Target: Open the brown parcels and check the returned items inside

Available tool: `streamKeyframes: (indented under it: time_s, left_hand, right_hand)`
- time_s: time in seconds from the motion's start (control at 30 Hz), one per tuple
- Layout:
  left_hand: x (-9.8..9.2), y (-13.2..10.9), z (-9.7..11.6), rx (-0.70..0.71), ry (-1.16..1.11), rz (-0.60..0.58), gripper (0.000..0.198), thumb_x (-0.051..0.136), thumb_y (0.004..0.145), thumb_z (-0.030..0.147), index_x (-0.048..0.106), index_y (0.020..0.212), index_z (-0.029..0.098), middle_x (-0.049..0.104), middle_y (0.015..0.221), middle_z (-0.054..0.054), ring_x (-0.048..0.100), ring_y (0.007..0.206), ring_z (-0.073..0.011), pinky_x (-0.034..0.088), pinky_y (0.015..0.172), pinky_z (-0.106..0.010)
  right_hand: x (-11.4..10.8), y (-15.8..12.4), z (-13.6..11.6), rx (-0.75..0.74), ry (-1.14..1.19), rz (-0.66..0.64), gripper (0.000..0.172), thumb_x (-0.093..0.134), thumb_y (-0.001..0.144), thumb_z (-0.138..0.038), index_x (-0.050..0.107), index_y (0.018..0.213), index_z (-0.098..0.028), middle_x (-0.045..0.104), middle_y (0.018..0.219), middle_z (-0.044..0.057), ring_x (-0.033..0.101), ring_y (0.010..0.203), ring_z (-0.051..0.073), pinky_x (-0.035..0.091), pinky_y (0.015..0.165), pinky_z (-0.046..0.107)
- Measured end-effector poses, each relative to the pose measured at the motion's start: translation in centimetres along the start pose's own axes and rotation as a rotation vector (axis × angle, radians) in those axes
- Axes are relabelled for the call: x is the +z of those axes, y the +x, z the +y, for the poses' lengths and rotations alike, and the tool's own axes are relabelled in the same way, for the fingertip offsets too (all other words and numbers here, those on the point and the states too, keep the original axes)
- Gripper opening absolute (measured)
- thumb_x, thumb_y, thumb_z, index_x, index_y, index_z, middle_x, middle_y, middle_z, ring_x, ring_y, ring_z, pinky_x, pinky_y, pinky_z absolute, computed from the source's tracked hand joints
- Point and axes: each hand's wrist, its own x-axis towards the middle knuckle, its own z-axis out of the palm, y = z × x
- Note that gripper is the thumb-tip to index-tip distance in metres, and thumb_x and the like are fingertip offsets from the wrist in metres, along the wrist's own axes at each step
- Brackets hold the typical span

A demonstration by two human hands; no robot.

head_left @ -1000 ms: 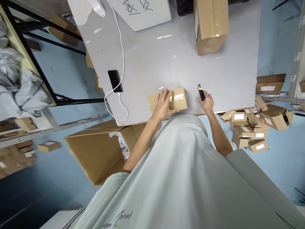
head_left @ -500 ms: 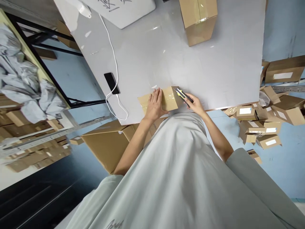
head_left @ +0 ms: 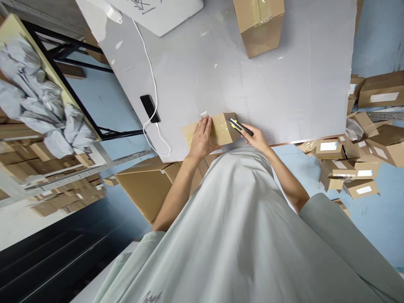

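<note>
A small taped cardboard box lies at the near edge of the grey table. My left hand rests on top of it with the fingers stretched out flat. In my right hand is a black and yellow box cutter, gripped with its tip at the right end of the box. Whether the blade touches the cardboard I cannot tell. The underside of the box is hidden.
A larger taped carton stands at the back of the table. To the left lie a black phone-like device and a white cable. A big open carton sits below the edge; several boxes are at the right.
The box cutter has tilted flatter, and its tip has shifted slightly left and down against the box's right end. My left hand stays on the box. The whole view has turned a little.
</note>
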Motion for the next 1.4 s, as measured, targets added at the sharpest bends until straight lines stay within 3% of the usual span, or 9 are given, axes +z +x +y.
streamKeyframes:
  time_s: [0.27, 0.5, 0.83, 1.07, 1.13, 1.23, 1.3, 1.4]
  left_hand:
    - [0.3, 0.1, 0.6, -0.022, -0.021, 0.028, 0.157, 0.109, 0.07, 0.064, 0.019, 0.191, 0.021, 0.025, 0.196, -0.026, 0.015, 0.185, -0.0509, 0.018, 0.15, -0.069]
    - [0.0, 0.7, 0.9, -0.035, -0.013, 0.053, 0.154, 0.105, 0.069, 0.077, 0.026, 0.189, 0.019, 0.028, 0.194, -0.03, 0.02, 0.183, -0.0533, 0.019, 0.148, -0.074]
    - [0.5, 0.7, 0.7, -0.028, -0.005, 0.058, 0.155, 0.103, 0.068, 0.079, 0.029, 0.188, 0.015, 0.029, 0.193, -0.032, 0.023, 0.182, -0.0541, 0.01, 0.15, -0.071]
    - [0.3, 0.6, 1.3, -0.054, -0.038, 0.059, 0.153, 0.101, 0.07, 0.081, 0.026, 0.189, 0.018, 0.029, 0.193, -0.03, 0.018, 0.183, -0.055, 0.013, 0.148, -0.073]
    - [0.5, 1.2, 1.3, -0.071, -0.06, 0.105, 0.151, 0.098, 0.073, 0.085, 0.027, 0.188, 0.018, 0.029, 0.193, -0.029, 0.019, 0.183, -0.0545, 0.014, 0.148, -0.072]
    - [0.7, 3.1, 0.8, -0.18, -0.089, 0.261, 0.148, 0.093, 0.076, 0.088, 0.029, 0.186, 0.014, 0.031, 0.192, -0.031, 0.025, 0.181, -0.0552, 0.017, 0.148, -0.07]
    - [0.2, 4.4, 0.0, -0.283, -0.111, 0.352, 0.144, 0.092, 0.078, 0.087, 0.033, 0.184, 0.01, 0.034, 0.19, -0.033, 0.029, 0.178, -0.0574, 0.021, 0.147, -0.07]
    - [-1.7, 5.1, -2.0, -0.352, -0.191, 0.345, 0.125, 0.085, 0.087, 0.081, 0.041, 0.181, 0.011, 0.046, 0.184, -0.031, 0.044, 0.17, -0.0553, 0.033, 0.142, -0.067]
  right_hand:
    - [0.0, 0.0, -1.4, -0.026, -0.091, 0.006, 0.076, 0.066, 0.109, -0.07, 0.072, 0.164, -0.017, 0.087, 0.105, 0.007, 0.071, 0.066, 0.017, 0.065, 0.06, 0.029]
    - [-0.7, 0.6, -3.2, -0.146, -0.229, -0.007, 0.069, 0.06, 0.115, -0.065, 0.074, 0.163, -0.017, 0.087, 0.095, 0.006, 0.084, 0.082, 0.024, 0.072, 0.085, 0.037]
    - [-2.1, -4.6, -2.2, -0.143, -0.316, -0.084, 0.057, 0.066, 0.112, -0.05, 0.079, 0.158, -0.019, 0.09, 0.133, 0.006, 0.087, 0.122, 0.031, 0.066, 0.109, 0.037]
    - [-3.4, -7.2, -1.4, -0.1, -0.364, 0.058, 0.051, 0.068, 0.11, -0.056, 0.084, 0.147, -0.025, 0.091, 0.125, 0.008, 0.088, 0.112, 0.035, 0.07, 0.1, 0.044]
    - [-3.9, -7.8, -1.0, -0.068, -0.32, 0.158, 0.052, 0.066, 0.109, -0.062, 0.084, 0.14, -0.024, 0.09, 0.106, 0.009, 0.087, 0.092, 0.033, 0.072, 0.086, 0.045]
    - [-4.1, -7.7, -0.5, -0.013, -0.252, 0.249, 0.058, 0.068, 0.104, -0.074, 0.081, 0.129, -0.023, 0.08, 0.081, 0.003, 0.074, 0.062, 0.026, 0.067, 0.063, 0.04]
    - [-3.5, -6.9, -0.4, -0.006, -0.227, 0.244, 0.064, 0.073, 0.098, -0.081, 0.076, 0.126, -0.023, 0.078, 0.081, 0.002, 0.07, 0.057, 0.022, 0.064, 0.058, 0.036]
    - [-1.5, -4.3, -0.9, -0.007, -0.139, 0.174, 0.074, 0.072, 0.092, -0.091, 0.066, 0.125, -0.024, 0.083, 0.101, 0.006, 0.075, 0.065, 0.02, 0.064, 0.057, 0.032]
